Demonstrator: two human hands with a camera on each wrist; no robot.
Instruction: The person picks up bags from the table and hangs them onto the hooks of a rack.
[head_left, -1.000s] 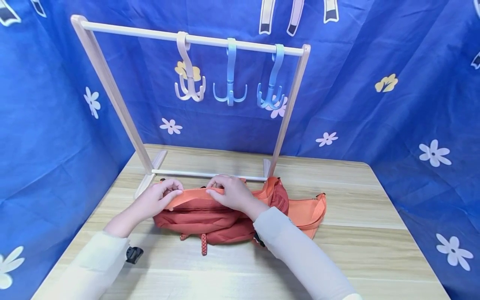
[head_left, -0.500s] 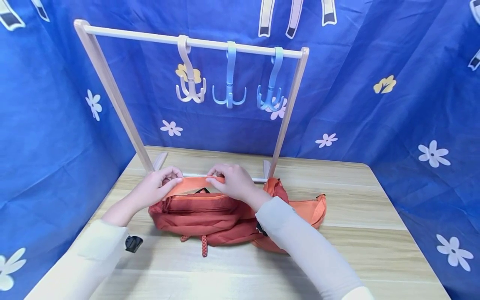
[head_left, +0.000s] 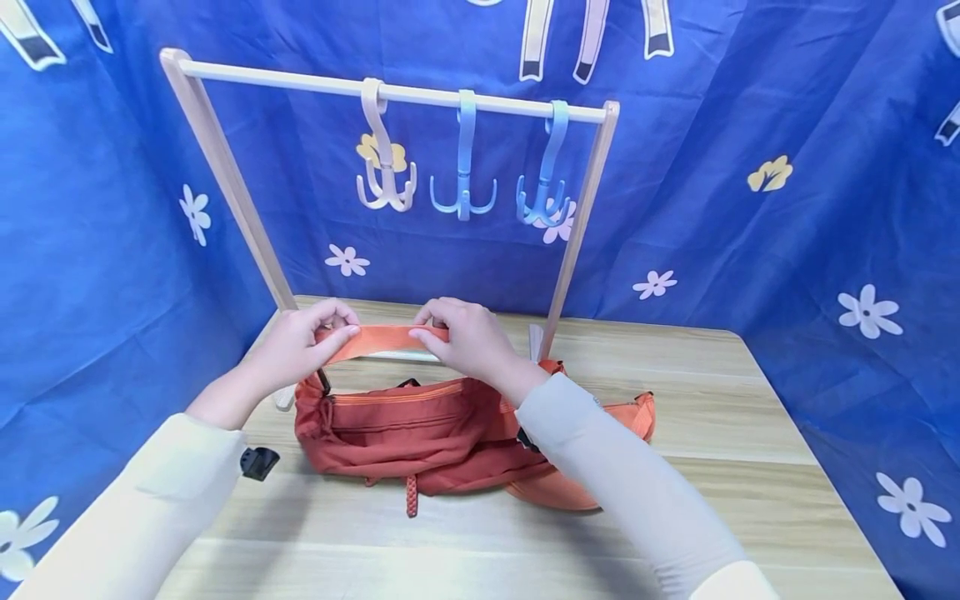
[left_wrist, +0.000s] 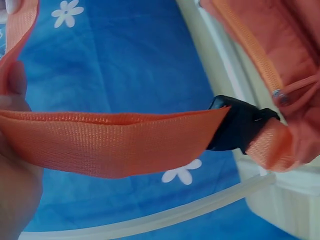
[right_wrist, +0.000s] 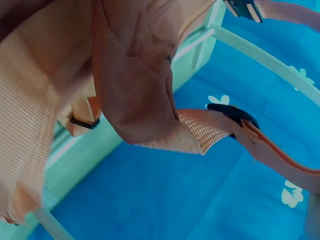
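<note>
blue flowered backdrop (head_left: 705,242), orange strap (head_left: 384,338) in the pinch of left hand (head_left: 300,343) and right hand (head_left: 474,343)

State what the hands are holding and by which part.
The red bag, by its orange strap: the left hand and the right hand each pinch the strap between thumb and fingers, a stretch of it between them.

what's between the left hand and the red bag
In the left wrist view, an orange strap runs from the left hand to a black buckle, then a short orange piece to the red bag.
</note>
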